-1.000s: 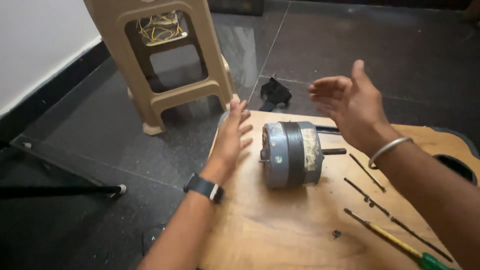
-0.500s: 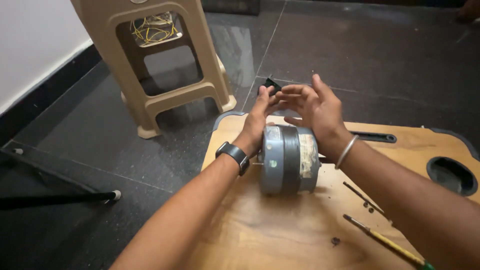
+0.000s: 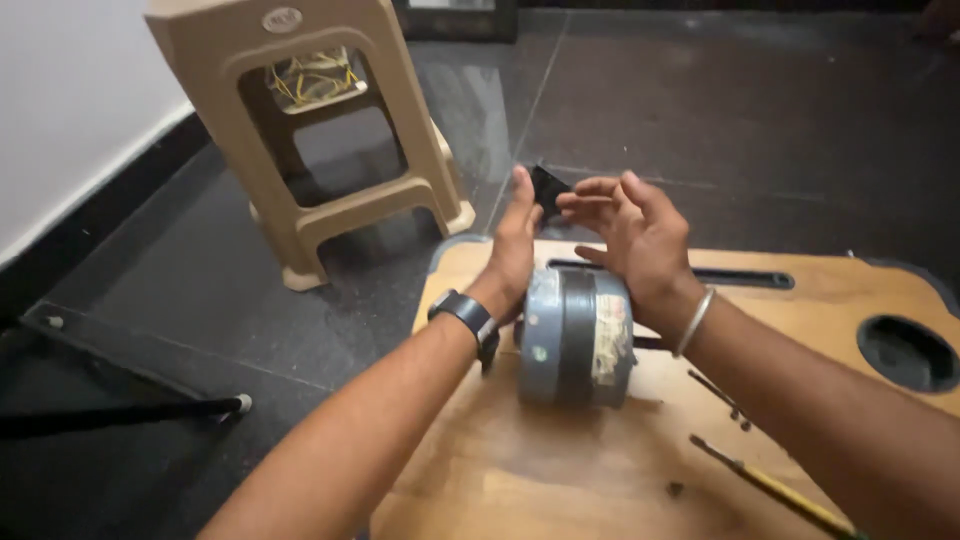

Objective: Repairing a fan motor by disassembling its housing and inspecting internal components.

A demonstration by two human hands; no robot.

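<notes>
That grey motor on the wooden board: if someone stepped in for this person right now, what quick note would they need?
Left hand: open, palm inward, beyond the grey motor, holding nothing.
Right hand: open, fingers spread, facing the left hand, holding nothing.
The motor lies on its side on the wooden board, its shaft pointing sideways, below both wrists.
A small black part lies on the dark floor just past the fingertips.
Thin rods and a yellow-handled tool lie on the board to the right.
A beige plastic stool stands to the left.
Nothing is gripped; the motor looks closed up, untouched.
</notes>
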